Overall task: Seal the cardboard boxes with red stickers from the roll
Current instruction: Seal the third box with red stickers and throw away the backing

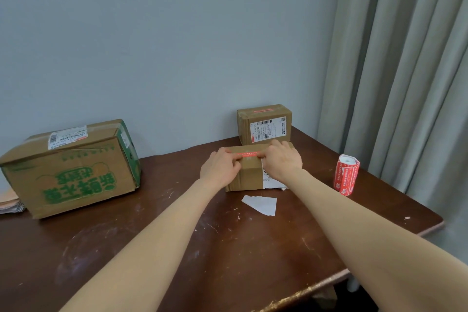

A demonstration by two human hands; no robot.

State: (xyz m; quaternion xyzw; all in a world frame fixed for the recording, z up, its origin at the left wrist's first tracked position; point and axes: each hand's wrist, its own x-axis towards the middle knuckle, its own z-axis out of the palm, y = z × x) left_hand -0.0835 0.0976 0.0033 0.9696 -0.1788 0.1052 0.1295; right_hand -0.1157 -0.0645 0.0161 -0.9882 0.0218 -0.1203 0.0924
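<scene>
Holding a sticker point(249, 154) across a box point(249, 177) top.
Fingers curled, left hand point(219, 168) and right hand point(281, 161) each pinch one end.

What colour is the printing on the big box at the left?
Green lettering on brown cardboard, seen in the head view.

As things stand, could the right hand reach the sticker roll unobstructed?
Probably yes. The sticker roll stands on the table just right of the right hand, nothing between them; that hand now holds a red sticker against the near box.
</scene>
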